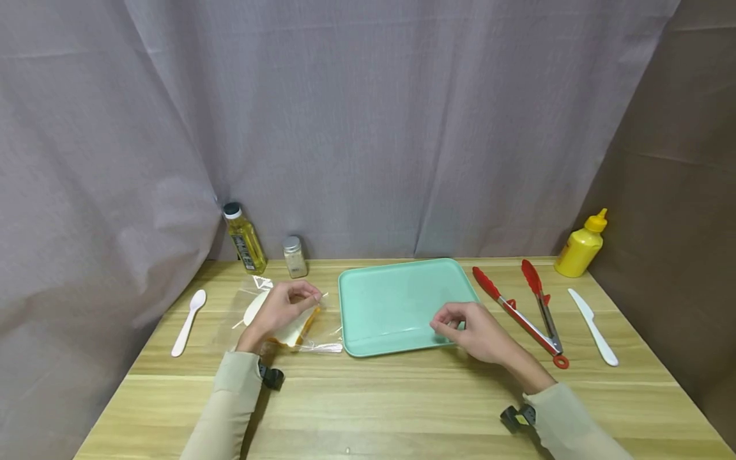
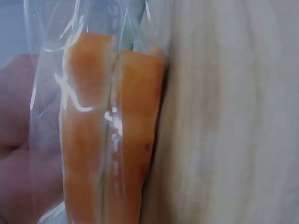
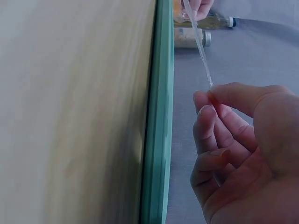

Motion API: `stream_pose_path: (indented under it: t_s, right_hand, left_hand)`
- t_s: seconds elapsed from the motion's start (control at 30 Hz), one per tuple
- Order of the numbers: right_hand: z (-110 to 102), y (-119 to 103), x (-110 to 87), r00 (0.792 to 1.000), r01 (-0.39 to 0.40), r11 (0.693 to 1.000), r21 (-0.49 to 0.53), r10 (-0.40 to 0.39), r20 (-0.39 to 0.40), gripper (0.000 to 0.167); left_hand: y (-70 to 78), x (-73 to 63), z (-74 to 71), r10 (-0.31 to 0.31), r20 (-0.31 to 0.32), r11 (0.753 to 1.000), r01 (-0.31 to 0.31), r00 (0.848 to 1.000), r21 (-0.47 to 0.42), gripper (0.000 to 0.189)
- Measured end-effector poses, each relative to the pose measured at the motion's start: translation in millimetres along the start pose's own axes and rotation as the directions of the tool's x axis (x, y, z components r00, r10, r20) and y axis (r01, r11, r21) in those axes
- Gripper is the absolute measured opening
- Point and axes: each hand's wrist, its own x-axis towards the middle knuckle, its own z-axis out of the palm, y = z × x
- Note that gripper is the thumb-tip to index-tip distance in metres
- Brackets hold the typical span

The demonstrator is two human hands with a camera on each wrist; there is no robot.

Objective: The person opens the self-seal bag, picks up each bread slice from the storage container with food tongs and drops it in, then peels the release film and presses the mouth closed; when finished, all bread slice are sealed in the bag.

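Sliced bread [image 1: 296, 329] lies in a clear plastic bag [image 1: 328, 347] on the left of the table. Two orange-brown crust edges [image 2: 135, 121] show through the film in the left wrist view. My left hand [image 1: 284, 310] is over the bag, thumb and forefinger pinching its film near the top. Above the front right of a mint-green tray [image 1: 397, 294], my right hand [image 1: 474, 329] pinches the end of a thin clear plastic strip [image 3: 202, 51]. That strip runs toward the left hand in the right wrist view; where it ends is hidden.
Left of the bag lies a white spoon [image 1: 188, 322]. Behind stand an oil bottle [image 1: 247, 243] and a small shaker jar [image 1: 295, 257]. Right of the tray are red-tipped tongs [image 1: 526, 319], a white knife [image 1: 593, 327] and a yellow squeeze bottle [image 1: 579, 250]. A grey curtain [image 1: 345, 128] hangs behind.
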Motion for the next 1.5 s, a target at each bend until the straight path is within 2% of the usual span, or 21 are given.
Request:
stream_pose_path:
  t_s: [0.23,0.37,0.47,0.57,0.67,0.73,0.9,0.97,1.07,1.17,1.27,1.43,1.5]
  right_hand:
    - [-12,10,-24.3,1.000,-0.010,1.000,0.018,0.010,0.022,0.011]
    - [-18,13,-39.4,0.992,-0.010,0.997,0.073,0.000,0.129,0.010]
    - [-22,16,-49.1,0.974,-0.005,0.994,0.107,-0.020,0.227,0.009]
    - [-26,21,-55.6,0.957,0.008,0.995,0.103,-0.037,0.286,0.007]
    - [-32,27,-58.9,0.964,0.039,0.998,0.043,-0.049,0.262,0.005]
    - [-36,31,-59.8,0.972,0.042,0.999,-0.009,-0.039,0.232,0.007]
    - [-39,33,-60.7,0.982,0.064,0.994,-0.086,-0.047,0.183,0.010]
    - [-38,28,-60.9,0.984,0.082,0.990,-0.117,-0.061,0.168,0.013]
    - [-33,15,-58.3,0.987,0.105,0.981,-0.165,-0.082,0.138,0.014]
    - [-20,1,-52.8,0.985,0.129,0.978,-0.165,-0.107,0.135,0.012]
    - [-2,-11,-45.6,0.975,0.166,0.977,-0.134,-0.142,0.171,0.010]
    - [24,-28,-36.0,0.951,0.183,0.978,-0.104,-0.149,0.270,0.025]
    - [32,-34,-33.3,0.941,0.190,0.977,-0.093,-0.155,0.302,0.024]
  left_hand:
    - [2.0,0.3,3.0,0.010,-0.011,1.000,-0.010,1.000,0.010,0.013]
    - [6.8,0.6,5.2,-0.019,-0.052,0.999,0.021,0.998,0.042,0.013]
    - [9.6,1.0,7.9,-0.047,-0.106,0.997,0.053,0.993,0.063,0.012]
    - [11.4,0.2,9.0,-0.073,-0.159,0.994,0.084,0.985,0.067,0.011]
    - [12.3,-0.2,9.4,-0.084,-0.195,0.993,0.098,0.977,0.064,0.011]
    - [12.2,0.4,9.8,-0.068,-0.201,0.993,0.086,0.977,0.082,0.011]
    - [10.7,4.9,11.5,-0.013,-0.184,0.993,0.034,0.983,0.113,0.012]
    - [10.9,7.7,12.0,-0.009,-0.177,0.994,0.028,0.984,0.105,0.012]
    - [11.5,11.2,11.1,-0.013,-0.164,0.995,0.029,0.986,0.096,0.012]
    - [11.4,14.2,10.1,-0.010,-0.145,0.995,0.024,0.989,0.097,0.012]
    - [10.4,17.2,9.7,0.012,-0.126,0.995,0.001,0.992,0.104,0.013]
    - [9.7,20.9,8.6,0.029,-0.086,0.996,-0.022,0.996,0.090,0.019]
    - [10.5,21.4,6.8,0.034,-0.069,0.997,-0.029,0.997,0.071,0.024]
